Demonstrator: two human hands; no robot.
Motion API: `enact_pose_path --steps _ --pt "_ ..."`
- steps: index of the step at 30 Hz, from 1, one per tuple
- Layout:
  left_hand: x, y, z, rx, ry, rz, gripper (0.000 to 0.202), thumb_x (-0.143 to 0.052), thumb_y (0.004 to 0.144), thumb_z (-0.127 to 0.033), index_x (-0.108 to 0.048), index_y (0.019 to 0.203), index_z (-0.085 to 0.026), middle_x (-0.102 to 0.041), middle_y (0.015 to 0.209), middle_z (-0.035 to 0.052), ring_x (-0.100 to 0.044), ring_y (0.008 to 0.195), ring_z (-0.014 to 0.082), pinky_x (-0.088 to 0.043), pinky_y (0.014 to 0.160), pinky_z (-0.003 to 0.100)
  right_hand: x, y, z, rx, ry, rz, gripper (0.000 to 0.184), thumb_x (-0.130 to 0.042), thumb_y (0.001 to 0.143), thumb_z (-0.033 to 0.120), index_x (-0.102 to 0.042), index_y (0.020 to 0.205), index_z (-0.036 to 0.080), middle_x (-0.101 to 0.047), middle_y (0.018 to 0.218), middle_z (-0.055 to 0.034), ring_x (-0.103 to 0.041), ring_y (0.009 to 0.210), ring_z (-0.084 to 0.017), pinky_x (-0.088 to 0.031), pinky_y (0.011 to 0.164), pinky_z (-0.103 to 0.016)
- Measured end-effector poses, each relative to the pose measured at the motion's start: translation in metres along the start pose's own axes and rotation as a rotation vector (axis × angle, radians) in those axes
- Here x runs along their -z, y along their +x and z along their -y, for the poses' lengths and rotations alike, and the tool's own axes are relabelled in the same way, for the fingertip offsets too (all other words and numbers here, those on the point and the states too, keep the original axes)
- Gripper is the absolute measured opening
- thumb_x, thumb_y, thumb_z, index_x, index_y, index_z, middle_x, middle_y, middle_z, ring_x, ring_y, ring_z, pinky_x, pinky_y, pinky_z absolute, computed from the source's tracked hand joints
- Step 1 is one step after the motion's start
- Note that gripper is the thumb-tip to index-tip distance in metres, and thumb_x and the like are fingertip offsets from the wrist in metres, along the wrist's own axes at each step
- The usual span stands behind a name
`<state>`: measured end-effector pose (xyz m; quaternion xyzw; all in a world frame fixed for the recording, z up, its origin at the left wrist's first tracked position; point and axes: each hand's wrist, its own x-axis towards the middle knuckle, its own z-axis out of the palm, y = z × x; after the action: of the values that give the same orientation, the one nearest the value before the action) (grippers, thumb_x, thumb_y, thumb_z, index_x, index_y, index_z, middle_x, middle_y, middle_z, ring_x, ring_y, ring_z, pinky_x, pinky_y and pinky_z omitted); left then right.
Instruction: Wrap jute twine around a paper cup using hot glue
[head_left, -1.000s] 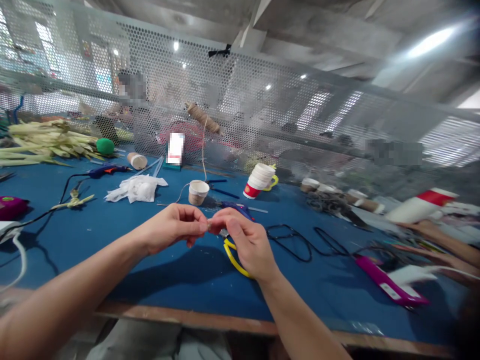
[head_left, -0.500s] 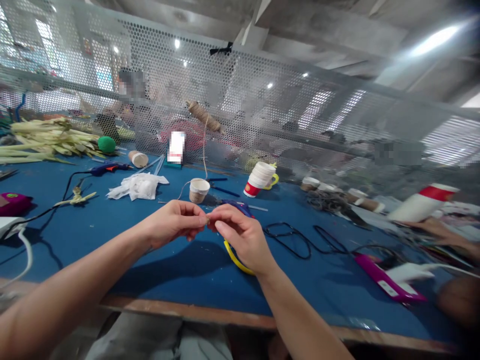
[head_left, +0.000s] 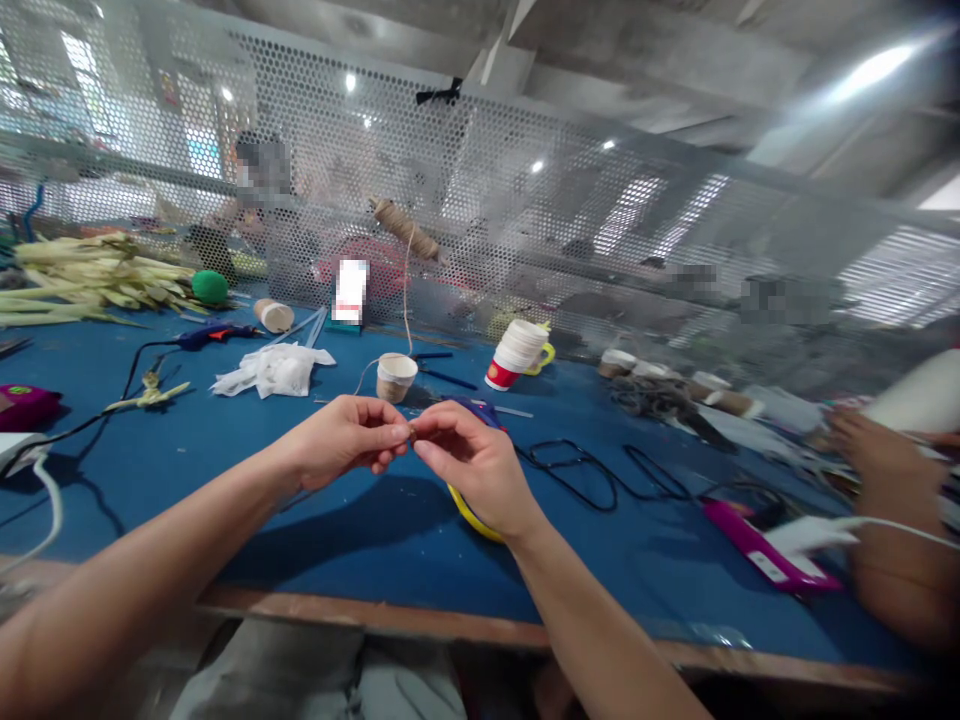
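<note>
My left hand is closed in a pinch over the blue table, its fingertips meeting those of my right hand. Between the fingertips shows a tiny brownish bit, too small to name. My right hand also pinches, thumb against fingers. Just beyond my hands stands a small paper cup, with cord running from it up to a twine spool on the mesh screen. Partly hidden behind my right hand lies a blue glue gun. Under that hand a curved yellow handle pokes out.
Left lie crumpled white cloth, another glue gun, a green ball and pale husks. Stacked cups, a black cable and a purple power strip are rightward, near another person's hand. A perforated screen stands behind.
My hands keep their fingertip pinch, with only slight finger shifts. At far right, the other person's arm has come further into view, and the white cup stack there has moved right.
</note>
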<state>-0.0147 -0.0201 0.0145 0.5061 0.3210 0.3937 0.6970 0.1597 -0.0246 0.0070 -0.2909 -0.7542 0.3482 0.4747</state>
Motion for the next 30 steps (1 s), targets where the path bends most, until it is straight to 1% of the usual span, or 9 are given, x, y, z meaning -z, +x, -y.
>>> enact_pose_path --steps 3,6,11,15,25,28,30 --pt "0.0012 0.0013 0.0017 -0.027 -0.03 0.017 0.033 -0.075 0.06 -0.03 -0.05 0.072 -0.013 -0.058 0.057 -0.003 -0.048 0.045 0.0042 -0.035 0.045 0.018 -0.0007 0.0001 0.0002 -0.009 -0.016 -0.009 0.008 -0.06 0.077 0.016 -0.061 0.083 0.019 -0.056 0.084 -0.0011 -0.057 0.074 -0.011 -0.048 0.066 -0.025" --pt "0.0021 0.0025 0.002 -0.032 -0.036 0.025 0.034 -0.075 0.061 -0.029 -0.047 0.072 -0.014 -0.06 0.056 -0.003 -0.048 0.044 0.0041 -0.035 0.044 0.017 -0.001 -0.0001 -0.0001 -0.005 -0.026 -0.015 0.006 -0.06 0.077 0.017 -0.06 0.082 0.019 -0.056 0.083 -0.0009 -0.056 0.073 -0.011 -0.048 0.065 -0.024" --pt "0.0019 0.0018 0.0 -0.009 -0.03 0.039 0.032 -0.074 0.063 -0.028 -0.047 0.073 -0.014 -0.061 0.056 -0.0023 -0.048 0.043 0.0039 -0.035 0.044 0.017 -0.0009 -0.0006 -0.0009 0.027 -0.055 -0.016 0.005 -0.061 0.077 0.018 -0.059 0.081 0.02 -0.055 0.082 -0.0009 -0.055 0.074 -0.011 -0.049 0.066 -0.025" --pt "0.0014 0.0007 -0.0014 0.015 -0.035 0.056 0.032 -0.074 0.063 -0.028 -0.046 0.072 -0.014 -0.061 0.056 -0.0021 -0.048 0.042 0.0038 -0.034 0.043 0.017 -0.0014 -0.0002 0.0029 0.046 -0.085 -0.01 0.002 -0.06 0.077 0.019 -0.059 0.078 0.019 -0.054 0.08 -0.001 -0.054 0.071 -0.011 -0.049 0.064 -0.026" --pt "0.002 0.0004 0.0009 0.011 -0.036 0.095 0.032 -0.072 0.065 -0.029 -0.045 0.075 -0.015 -0.061 0.057 -0.0014 -0.047 0.042 0.004 -0.033 0.042 0.016 -0.0032 0.0 0.0051 0.041 -0.093 -0.017 0.004 -0.06 0.077 0.019 -0.057 0.074 0.02 -0.054 0.076 -0.0002 -0.053 0.069 -0.011 -0.046 0.062 -0.025" --pt "0.0014 0.0002 0.0021 -0.014 -0.002 0.096 0.032 -0.07 0.067 -0.033 -0.045 0.075 -0.015 -0.061 0.059 -0.0012 -0.048 0.044 0.0047 -0.035 0.044 0.017 -0.0024 0.0004 0.0039 0.048 -0.119 -0.032 0.005 -0.059 0.078 0.02 -0.056 0.073 0.019 -0.054 0.075 -0.0001 -0.052 0.068 -0.011 -0.045 0.062 -0.025" --pt "0.0002 0.0 0.0026 -0.055 0.096 0.081 0.031 -0.068 0.068 -0.034 -0.046 0.076 -0.015 -0.059 0.058 -0.0023 -0.049 0.045 0.0056 -0.037 0.045 0.018 -0.0009 0.0011 0.0028 0.049 -0.146 -0.051 0.007 -0.059 0.078 0.021 -0.056 0.072 0.019 -0.054 0.074 0.0 -0.051 0.068 -0.011 -0.044 0.061 -0.025"
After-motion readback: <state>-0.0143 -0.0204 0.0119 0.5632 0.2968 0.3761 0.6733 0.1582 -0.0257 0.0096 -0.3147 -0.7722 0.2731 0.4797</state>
